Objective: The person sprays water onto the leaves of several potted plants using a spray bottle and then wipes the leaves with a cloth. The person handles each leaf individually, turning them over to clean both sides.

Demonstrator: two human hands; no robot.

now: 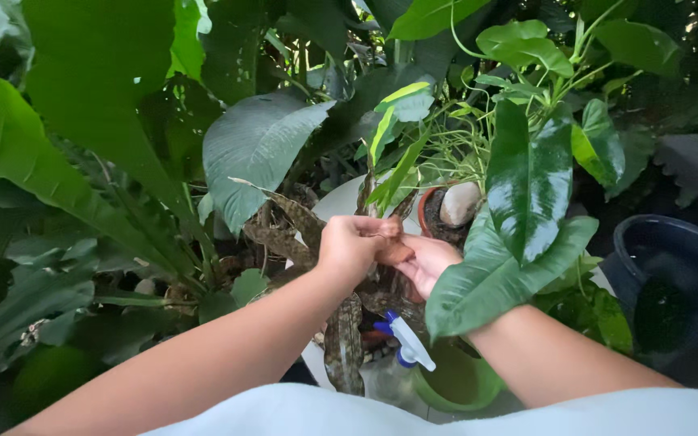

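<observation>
Nearest, cut off by the bottom edge: a pale garment, both bare forearms reaching out of it. Below the hands, a white-and-blue spray bottle (404, 339) leaning in a green pot (456, 383), its body largely hidden. Between the forearms, mottled brown-green leaves (343, 343) hanging down, blotchy and leathery, upper parts lost behind the hands.

Left hand (355, 242) knuckles up, fingers curled, closed on a small brown dry leaf piece (392, 252). Right hand (428, 262) just beside, palm turned up, fingers cupped under the same piece; wrist covered by a broad glossy green leaf (504, 270), so grip hard to make out. Both hands touching, pressed close around the piece.

Just beyond the hands, a terracotta pot (425, 211), only part of the rim visible, a pale rounded stone (459, 203) resting in it. To the right of the hands, a dark blue tub (680, 266), cut off at the edge. Farther back, dense large foliage, dim and indistinct.
</observation>
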